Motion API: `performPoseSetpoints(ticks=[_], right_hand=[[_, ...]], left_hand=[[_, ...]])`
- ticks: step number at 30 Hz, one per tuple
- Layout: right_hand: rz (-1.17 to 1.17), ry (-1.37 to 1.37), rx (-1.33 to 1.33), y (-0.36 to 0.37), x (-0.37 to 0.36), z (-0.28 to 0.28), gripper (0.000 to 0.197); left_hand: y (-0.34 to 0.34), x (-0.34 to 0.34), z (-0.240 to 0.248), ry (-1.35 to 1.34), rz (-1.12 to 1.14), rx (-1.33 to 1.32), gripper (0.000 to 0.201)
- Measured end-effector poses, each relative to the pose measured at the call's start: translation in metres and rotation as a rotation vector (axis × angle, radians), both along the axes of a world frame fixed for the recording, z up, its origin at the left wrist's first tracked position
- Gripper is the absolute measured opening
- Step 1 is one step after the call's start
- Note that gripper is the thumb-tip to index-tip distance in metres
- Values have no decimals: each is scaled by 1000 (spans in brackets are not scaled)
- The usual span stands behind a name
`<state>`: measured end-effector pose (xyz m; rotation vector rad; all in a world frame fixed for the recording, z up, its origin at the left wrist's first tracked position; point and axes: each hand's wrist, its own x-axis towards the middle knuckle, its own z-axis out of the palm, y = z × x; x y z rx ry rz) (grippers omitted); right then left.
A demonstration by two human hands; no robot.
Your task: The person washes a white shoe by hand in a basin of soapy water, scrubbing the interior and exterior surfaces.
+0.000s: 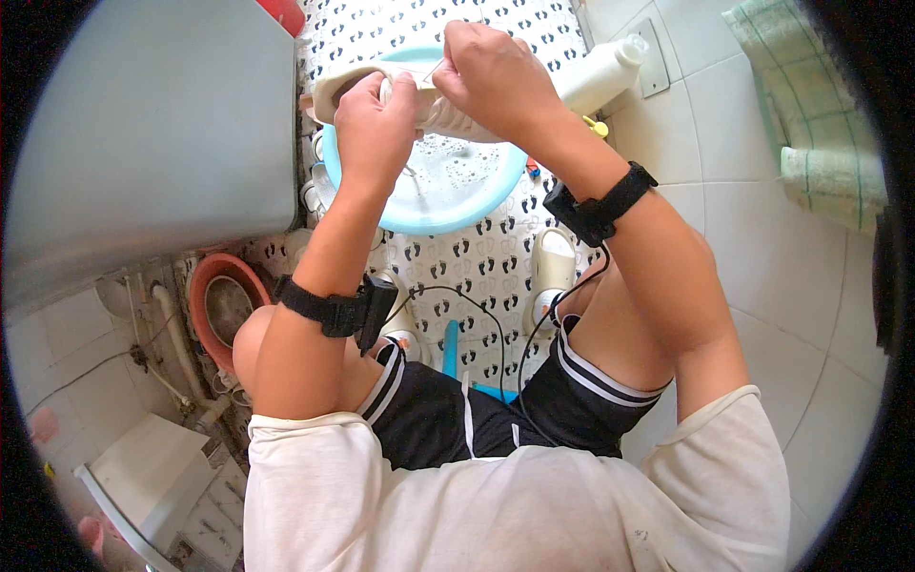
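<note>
A cream-white lace-up shoe (456, 122) is held above a light blue basin (434, 225) of water with suds. My left hand (377, 124) is closed on the shoe around its tongue and ankle opening, thumb on top. Beside it, my right hand (494, 74) pinches a thin white shoelace (432, 73), drawn up taut from the front of the shoe. My right fingers hide part of the laces and the toe. Another length of lace appears to hang below the shoe toward the water.
A white plastic bottle (600, 74) stands right of the basin, near the tiled wall. At left is a large grey cabinet-like surface (162, 124). An orange-red basin (202, 310) sits by pipes at lower left. A green-striped towel (820, 124) hangs at right. Black cables (502, 334) cross between my knees.
</note>
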<state>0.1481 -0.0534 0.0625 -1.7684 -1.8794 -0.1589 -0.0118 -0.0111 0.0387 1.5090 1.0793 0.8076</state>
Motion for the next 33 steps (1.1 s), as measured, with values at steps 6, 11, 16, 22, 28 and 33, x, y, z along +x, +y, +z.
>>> performPoseSetpoints(ticks=[6,11,16,22,28,33], right_hand=[[19,28,-86,3,0,-5,20],[152,32,-14,-1,-6,-9,16],[237,-72,-2,-2,-10,-15,13],[150,-194,-6,-4,-13,-15,15],[58,-211,18,-2,-8,-11,15],[-125,-165,45,0,-5,-8,15]], left_hand=[[3,-4,-7,-78,59,-93,29],[-1,-2,-9,-86,123,-164,30],[-4,0,-11,-83,55,-158,31],[1,-4,-10,9,-10,-75,31],[1,-3,-6,-13,-12,-33,30],[4,-3,-5,-34,-36,4,28]])
